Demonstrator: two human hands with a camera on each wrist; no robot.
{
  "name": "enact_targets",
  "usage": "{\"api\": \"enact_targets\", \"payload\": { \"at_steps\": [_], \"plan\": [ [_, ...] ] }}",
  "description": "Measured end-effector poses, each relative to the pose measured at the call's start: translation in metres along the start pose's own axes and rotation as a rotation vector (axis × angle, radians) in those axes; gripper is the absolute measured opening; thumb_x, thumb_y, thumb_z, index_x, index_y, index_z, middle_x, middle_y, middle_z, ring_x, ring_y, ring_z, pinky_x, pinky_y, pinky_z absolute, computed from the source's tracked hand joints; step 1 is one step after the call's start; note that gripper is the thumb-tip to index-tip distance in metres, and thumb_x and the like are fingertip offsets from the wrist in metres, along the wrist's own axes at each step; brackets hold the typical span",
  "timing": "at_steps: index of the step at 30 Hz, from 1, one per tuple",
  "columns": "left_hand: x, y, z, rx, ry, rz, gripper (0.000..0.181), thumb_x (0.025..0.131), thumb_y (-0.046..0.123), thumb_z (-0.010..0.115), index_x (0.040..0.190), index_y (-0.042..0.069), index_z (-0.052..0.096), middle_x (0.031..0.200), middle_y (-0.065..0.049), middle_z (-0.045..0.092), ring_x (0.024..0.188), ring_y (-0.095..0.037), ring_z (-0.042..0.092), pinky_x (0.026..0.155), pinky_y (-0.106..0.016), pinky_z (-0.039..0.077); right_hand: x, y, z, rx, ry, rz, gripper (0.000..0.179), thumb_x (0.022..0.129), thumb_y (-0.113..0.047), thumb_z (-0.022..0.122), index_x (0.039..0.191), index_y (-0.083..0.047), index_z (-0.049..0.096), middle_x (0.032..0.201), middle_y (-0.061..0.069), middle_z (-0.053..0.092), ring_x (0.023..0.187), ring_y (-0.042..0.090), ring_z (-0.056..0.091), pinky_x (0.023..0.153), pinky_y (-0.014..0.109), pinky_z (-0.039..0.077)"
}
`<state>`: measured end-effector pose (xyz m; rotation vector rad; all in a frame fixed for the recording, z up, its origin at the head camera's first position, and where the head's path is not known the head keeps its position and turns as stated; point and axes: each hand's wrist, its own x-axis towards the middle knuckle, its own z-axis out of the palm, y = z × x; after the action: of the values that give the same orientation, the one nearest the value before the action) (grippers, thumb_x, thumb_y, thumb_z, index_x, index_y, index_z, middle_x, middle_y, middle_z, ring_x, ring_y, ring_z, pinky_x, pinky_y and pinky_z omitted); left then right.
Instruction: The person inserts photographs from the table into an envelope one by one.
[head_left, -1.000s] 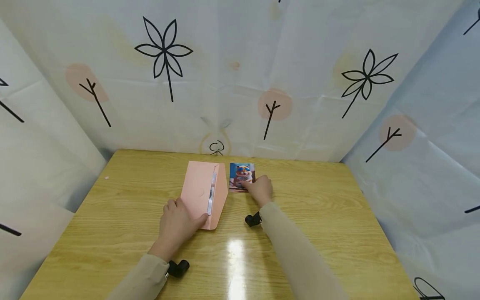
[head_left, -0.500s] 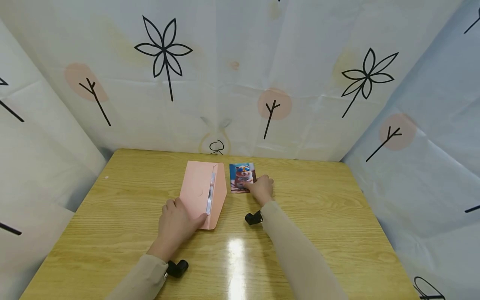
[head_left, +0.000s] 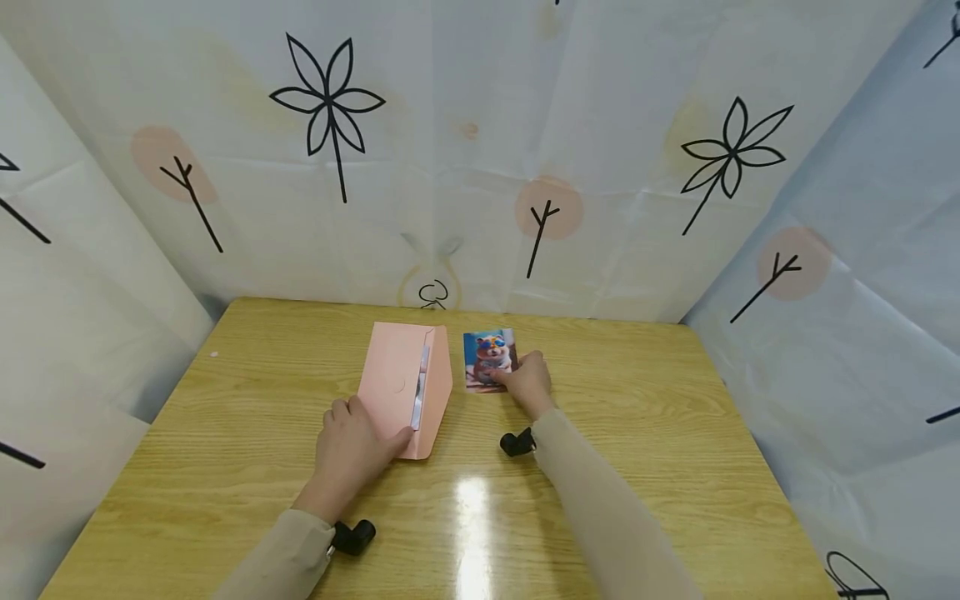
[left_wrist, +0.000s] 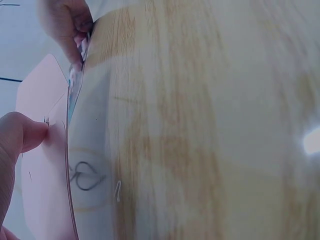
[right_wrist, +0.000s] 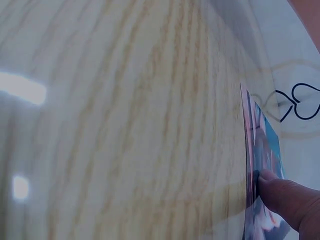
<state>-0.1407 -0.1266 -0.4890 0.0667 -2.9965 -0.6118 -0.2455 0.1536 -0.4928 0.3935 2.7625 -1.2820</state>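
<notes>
An open pink envelope [head_left: 390,375] lies left of centre in the head view, its flap [head_left: 440,392] folded out to the right. Pale picture cards [head_left: 420,400] show in its mouth. My left hand [head_left: 356,446] grips it at the lower left, thumb [left_wrist: 32,132] pressed on the front near the mouth. Just right of the flap, my right hand [head_left: 528,383] pinches a photo card [head_left: 487,350] of a furry animal in coloured sunglasses. In the right wrist view the thumb [right_wrist: 285,195] lies on the card's picture [right_wrist: 270,150], and layered edges show along its side.
Both hands work on a wood-grain table [head_left: 637,467] with a bright glare streak at its front middle. A white printed curtain [head_left: 450,167] rises behind the back edge and on both sides. A tiny pale speck [head_left: 214,354] lies at the far left.
My right hand and the photo card have shifted slightly right and toward me, widening the gap from the envelope. My left hand and the envelope stay almost where they were.
</notes>
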Motion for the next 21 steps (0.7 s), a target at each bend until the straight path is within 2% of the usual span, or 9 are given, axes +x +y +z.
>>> {"api": "enact_targets", "payload": {
  "at_steps": [6, 13, 17, 21],
  "plan": [
    [0.000, -0.002, -0.001, -0.005, 0.005, 0.005, 0.099, 0.071, 0.068, 0.068, 0.113, -0.018, 0.044, 0.100, -0.030, 0.044, 0.089, -0.041, 0.048, 0.070, -0.052, 0.046, -0.009, 0.007, -0.011, 0.031, -0.071, -0.025, 0.045, 0.086, -0.030, 0.074, 0.111, -0.002, 0.048, 0.098, 0.012, 0.054, 0.082, 0.025, 0.050, 0.070, 0.037, 0.041],
    [0.000, -0.003, -0.001, -0.009, 0.026, 0.015, 0.095, 0.070, 0.068, 0.069, 0.108, -0.016, 0.046, 0.096, -0.028, 0.045, 0.085, -0.040, 0.048, 0.066, -0.052, 0.046, -0.012, 0.014, -0.020, 0.094, -0.070, -0.051, 0.023, 0.095, -0.020, 0.061, 0.105, -0.002, 0.052, 0.091, 0.012, 0.059, 0.068, 0.018, 0.051, 0.060, 0.031, 0.042],
    [-0.001, -0.004, -0.001, -0.010, 0.028, 0.021, 0.095, 0.070, 0.068, 0.069, 0.107, -0.016, 0.046, 0.095, -0.028, 0.045, 0.084, -0.041, 0.048, 0.065, -0.052, 0.046, -0.016, 0.016, -0.025, 0.160, -0.105, -0.037, 0.022, 0.096, -0.017, 0.059, 0.108, -0.001, 0.052, 0.085, 0.013, 0.062, 0.056, 0.015, 0.050, 0.051, 0.028, 0.043],
    [-0.001, -0.004, -0.001, -0.011, 0.027, 0.023, 0.095, 0.071, 0.068, 0.068, 0.107, -0.016, 0.046, 0.095, -0.028, 0.045, 0.085, -0.041, 0.048, 0.066, -0.052, 0.046, -0.020, 0.018, -0.033, 0.183, -0.135, -0.024, 0.020, 0.096, -0.014, 0.058, 0.108, 0.001, 0.054, 0.084, 0.015, 0.064, 0.055, 0.016, 0.053, 0.052, 0.029, 0.046]
  ]
}}
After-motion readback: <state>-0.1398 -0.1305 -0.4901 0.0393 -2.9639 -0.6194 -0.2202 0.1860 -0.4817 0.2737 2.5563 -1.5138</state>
